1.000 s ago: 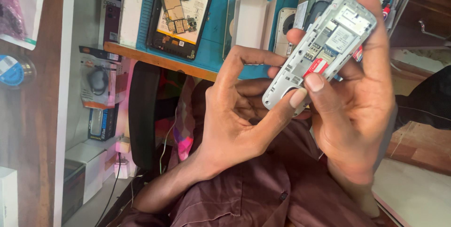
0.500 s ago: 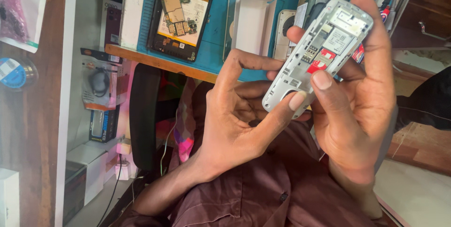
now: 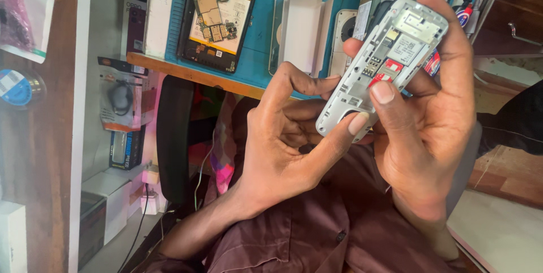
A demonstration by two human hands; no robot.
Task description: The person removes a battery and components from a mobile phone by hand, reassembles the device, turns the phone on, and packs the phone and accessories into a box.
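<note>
Pressing a red card into the open phone, right hand clamped around it, left hand fingers propping below; back cover off, card not fully seated.

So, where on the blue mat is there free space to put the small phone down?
Bare blue mat shows between the opened black phone and the white tray. The mat's right end, behind the small phone in both hands, is crowded.

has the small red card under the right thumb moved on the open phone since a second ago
No. The red card sits in the same slot of the grey phone, just below the white label, with the right hand's thumb pressed on its lower edge.
</note>
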